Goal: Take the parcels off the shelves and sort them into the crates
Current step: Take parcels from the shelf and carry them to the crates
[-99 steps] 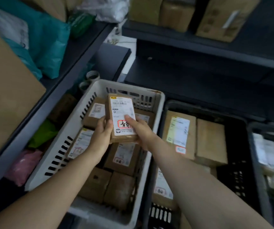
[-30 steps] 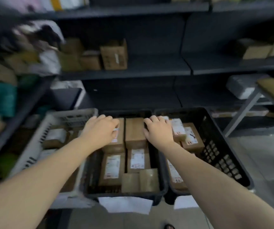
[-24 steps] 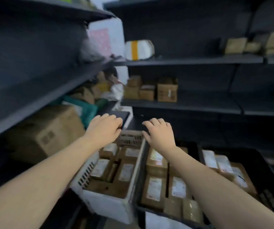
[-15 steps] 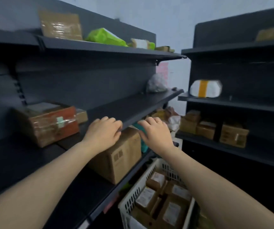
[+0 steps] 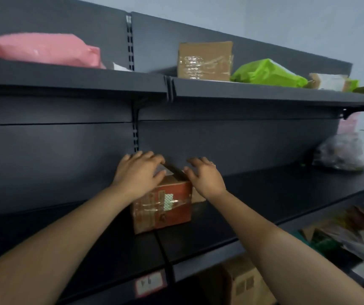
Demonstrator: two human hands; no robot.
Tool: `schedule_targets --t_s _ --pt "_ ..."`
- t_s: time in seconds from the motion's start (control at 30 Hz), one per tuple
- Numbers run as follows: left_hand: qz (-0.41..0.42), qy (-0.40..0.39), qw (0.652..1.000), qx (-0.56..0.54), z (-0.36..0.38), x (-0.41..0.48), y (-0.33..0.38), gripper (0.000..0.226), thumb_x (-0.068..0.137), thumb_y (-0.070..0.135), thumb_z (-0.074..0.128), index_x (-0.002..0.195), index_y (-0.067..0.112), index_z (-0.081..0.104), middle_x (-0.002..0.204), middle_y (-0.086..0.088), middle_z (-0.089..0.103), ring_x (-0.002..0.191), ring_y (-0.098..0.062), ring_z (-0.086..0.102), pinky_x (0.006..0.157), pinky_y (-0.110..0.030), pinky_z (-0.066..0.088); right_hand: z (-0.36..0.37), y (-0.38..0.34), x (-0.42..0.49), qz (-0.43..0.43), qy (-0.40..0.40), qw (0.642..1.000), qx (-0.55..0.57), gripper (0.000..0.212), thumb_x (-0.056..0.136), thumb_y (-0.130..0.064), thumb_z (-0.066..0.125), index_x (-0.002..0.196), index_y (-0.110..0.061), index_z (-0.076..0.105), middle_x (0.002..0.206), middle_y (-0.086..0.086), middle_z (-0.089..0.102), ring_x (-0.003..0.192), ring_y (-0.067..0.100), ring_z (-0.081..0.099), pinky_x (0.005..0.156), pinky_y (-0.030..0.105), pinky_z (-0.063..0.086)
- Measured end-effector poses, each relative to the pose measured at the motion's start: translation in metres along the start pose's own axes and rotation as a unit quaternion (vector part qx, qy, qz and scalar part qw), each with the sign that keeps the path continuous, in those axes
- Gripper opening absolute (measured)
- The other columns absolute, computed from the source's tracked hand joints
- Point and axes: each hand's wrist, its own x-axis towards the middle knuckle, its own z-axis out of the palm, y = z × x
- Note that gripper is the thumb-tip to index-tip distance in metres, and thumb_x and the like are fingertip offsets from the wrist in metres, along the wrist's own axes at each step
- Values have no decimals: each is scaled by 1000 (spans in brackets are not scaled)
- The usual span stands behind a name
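A red-brown cardboard parcel (image 5: 163,205) wrapped in clear tape stands on the dark middle shelf (image 5: 264,194). My left hand (image 5: 138,172) lies over its top left corner, fingers spread. My right hand (image 5: 205,175) hovers at its top right corner, fingers apart, touching or nearly touching the box. A smaller brown box (image 5: 197,195) sits right behind it, mostly hidden by my right wrist. No crate is in view.
The upper shelf (image 5: 242,91) carries a pink bag (image 5: 44,49), a taped cardboard box (image 5: 205,60), a green bag (image 5: 266,73) and small parcels at far right. A clear bag (image 5: 339,153) lies on the middle shelf's right end. A brown carton (image 5: 244,282) stands on the shelf below.
My view has swung up from the crates to the left shelving. Both empty hands have risen and reached the red-brown parcel on the middle shelf.
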Motion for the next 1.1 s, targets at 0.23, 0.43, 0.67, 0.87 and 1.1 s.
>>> schedule_targets --t_s 0.23,0.43,0.67,0.87,1.1 --pt "-337 -115 826 -437 41 0 -43 57 84 41 62 134 24 42 130 -4 54 105 -21 56 90 -32 45 31 18 51 168 -23 957 235 37 94 -39 57 119 -14 64 119 9 65 109 26 60 93 41 50" --pt "-431 -184 699 -541 55 -5 -45 56 77 56 61 118 19 58 101 -8 69 100 -24 60 98 -42 42 57 60 55 314 -181 917 168 54 84 -44 66 124 -9 58 124 13 60 109 29 58 96 43 49" --pt "-438 -182 617 -628 50 -15 -29 51 78 55 57 113 18 61 107 -14 67 103 -32 58 94 -50 40 25 55 25 307 -144 794 504 44 90 -24 65 128 -32 45 113 4 55 110 30 57 89 47 50" --pt "-382 -178 597 -683 15 -23 14 45 81 51 58 119 26 56 106 -9 64 95 -28 59 71 -41 45 -15 48 -13 252 15 818 517 53 87 -12 61 132 -29 39 125 11 55 102 29 62 65 37 56" --pt "-282 -177 548 -768 -34 -64 68 22 87 43 57 92 24 66 87 -6 71 88 -25 63 74 -38 48 -78 51 -110 283 108 742 598 69 76 -4 62 139 -21 39 126 16 58 109 34 61 68 40 58"
